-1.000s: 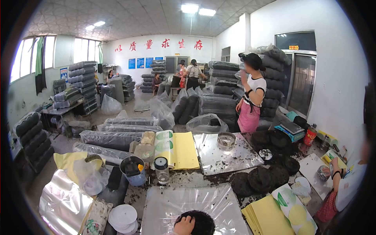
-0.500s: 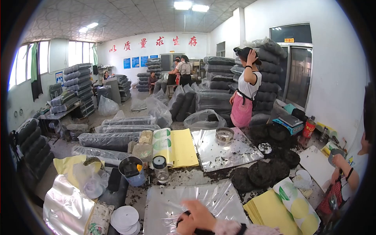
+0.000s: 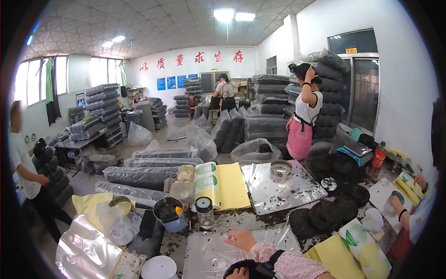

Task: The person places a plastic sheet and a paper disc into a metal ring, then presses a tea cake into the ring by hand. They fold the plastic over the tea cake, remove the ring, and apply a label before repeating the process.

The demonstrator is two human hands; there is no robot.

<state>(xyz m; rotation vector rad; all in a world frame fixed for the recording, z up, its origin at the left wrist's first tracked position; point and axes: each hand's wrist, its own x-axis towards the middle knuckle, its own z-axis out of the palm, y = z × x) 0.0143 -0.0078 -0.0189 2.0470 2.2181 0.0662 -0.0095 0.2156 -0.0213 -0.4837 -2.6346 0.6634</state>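
Note:
My right hand [image 3: 241, 240], in a pink dotted sleeve with a black wrist strap [image 3: 274, 257], hovers above a tray covered in clear film [image 3: 204, 246]. Its fingers are loosely bent and apart, with nothing visible in them. At the bottom edge, my left hand [image 3: 238, 273] has its fingers on a black object [image 3: 251, 267]; much of this hand is cut off. Left of the tray are a glass jar with a black lid [image 3: 205, 214] and a white round stack [image 3: 159, 268]. Yellow sheets [image 3: 337, 255] lie to the right.
Dark round cakes [image 3: 320, 218] sit beyond the yellow sheets. A second tray [image 3: 297, 197] holds a clear dish [image 3: 280, 171]. A blue bucket [image 3: 169, 215] stands left. A co-worker's hand [image 3: 397, 204] is at the right; a person in pink [image 3: 299, 135] stands behind the table.
My hands have moved apart, the right now above the left. The view has shifted, and a person in a light top has come into sight at the far left.

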